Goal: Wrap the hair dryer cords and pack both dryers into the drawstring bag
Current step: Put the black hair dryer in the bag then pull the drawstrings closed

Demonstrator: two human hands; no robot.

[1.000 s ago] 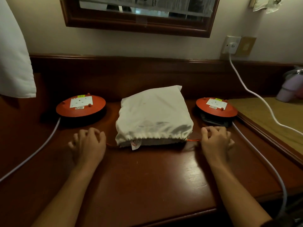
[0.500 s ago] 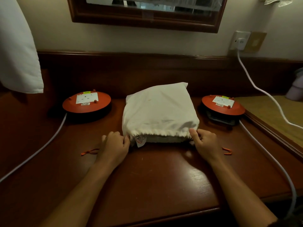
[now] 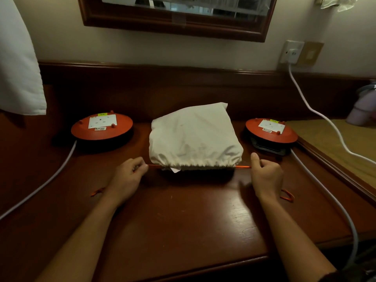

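A dark reddish wooden bench [image 3: 183, 220] with a glossy top runs along a cream wall, backed by a raised wooden ledge; a wood-framed mirror [image 3: 175, 19] hangs above, and a white cloth [image 3: 18, 64] hangs at the far left. Two round orange cable reels sit toward the bench's back edge, the left reel [image 3: 101, 127] and the right reel [image 3: 271, 130], each carrying a white socket plate and a small label reading "5 METERS". White cables trail from both reels, and another runs from a wall socket [image 3: 292, 52] at the right. The cream drawstring bag [image 3: 195, 137], full and gathered shut at its mouth, lies mid-bench between the reels. The left hand [image 3: 128, 178] pinches the orange drawstring [image 3: 154, 166] just left of the mouth; the right hand [image 3: 266, 176] grips it at the right.
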